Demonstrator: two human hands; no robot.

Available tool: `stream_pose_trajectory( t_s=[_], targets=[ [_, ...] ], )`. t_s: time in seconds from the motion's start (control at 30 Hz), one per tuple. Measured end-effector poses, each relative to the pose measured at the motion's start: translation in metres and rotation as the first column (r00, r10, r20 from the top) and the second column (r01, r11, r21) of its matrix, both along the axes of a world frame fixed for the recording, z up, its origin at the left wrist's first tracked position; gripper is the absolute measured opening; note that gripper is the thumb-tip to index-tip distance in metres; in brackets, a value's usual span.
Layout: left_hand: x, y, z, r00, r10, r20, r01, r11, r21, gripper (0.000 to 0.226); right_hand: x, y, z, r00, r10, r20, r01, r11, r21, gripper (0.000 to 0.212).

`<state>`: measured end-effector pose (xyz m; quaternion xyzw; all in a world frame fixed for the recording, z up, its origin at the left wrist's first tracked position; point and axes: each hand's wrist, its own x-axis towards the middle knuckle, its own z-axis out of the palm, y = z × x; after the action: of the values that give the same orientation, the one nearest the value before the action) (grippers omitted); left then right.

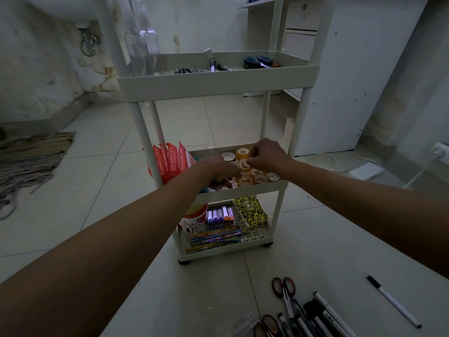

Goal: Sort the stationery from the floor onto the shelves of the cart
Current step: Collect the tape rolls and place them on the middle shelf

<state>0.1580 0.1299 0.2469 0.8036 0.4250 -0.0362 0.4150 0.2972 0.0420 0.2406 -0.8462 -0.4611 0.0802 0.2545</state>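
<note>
A white three-shelf cart (pixel 218 86) stands on the tiled floor ahead of me. Both my hands reach into its middle shelf (pixel 243 190), among several amber tape rolls (pixel 252 178). My right hand (pixel 266 154) pinches one tape roll (pixel 243 164) near the shelf's middle. My left hand (pixel 220 170) lies low in the shelf beside the rolls; its fingers are hidden, so I cannot tell if it holds anything. Orange packets (pixel 170 161) stand at the shelf's left end. On the floor at the lower right lie scissors (pixel 284 291) and a heap of pens and markers (pixel 315 317).
The top shelf holds dark tools and a blue object (pixel 257 62). The bottom shelf holds markers (pixel 220 216), patterned pencils (pixel 213 238), a yellow notebook (pixel 250 210) and a cup (pixel 193 221). One marker (pixel 393 301) lies alone at right. A white cabinet (pixel 352 69) and cable (pixel 340 164) are behind; cloth (pixel 29 161) lies left.
</note>
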Motion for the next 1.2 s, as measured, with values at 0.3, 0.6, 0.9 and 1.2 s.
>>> stream_pose_trajectory(
  t_s=[0.3, 0.6, 0.9, 1.2],
  targets=[
    [0.011, -0.008, -0.011, 1.000, 0.021, 0.003, -0.021, 0.998, 0.063, 0.022, -0.001, 0.004, -0.011, 0.998, 0.014, 0.054, -0.011, 0.999, -0.046, 0.018],
    [0.009, -0.001, -0.013, 1.000, 0.008, 0.009, -0.008, 0.996, 0.094, 0.028, -0.002, 0.004, -0.012, 0.997, 0.037, 0.074, -0.034, 0.999, -0.036, 0.016],
    [0.011, -0.001, -0.015, 1.000, 0.025, -0.007, -0.025, 1.000, 0.008, 0.032, 0.003, 0.006, -0.018, 0.996, 0.056, 0.067, -0.052, 0.997, -0.065, 0.019],
    [0.007, -0.003, -0.012, 0.999, 0.045, 0.020, -0.043, 0.995, -0.089, 0.012, 0.004, 0.007, -0.023, 0.995, 0.092, 0.044, -0.091, 0.996, -0.012, 0.016]
  ],
)
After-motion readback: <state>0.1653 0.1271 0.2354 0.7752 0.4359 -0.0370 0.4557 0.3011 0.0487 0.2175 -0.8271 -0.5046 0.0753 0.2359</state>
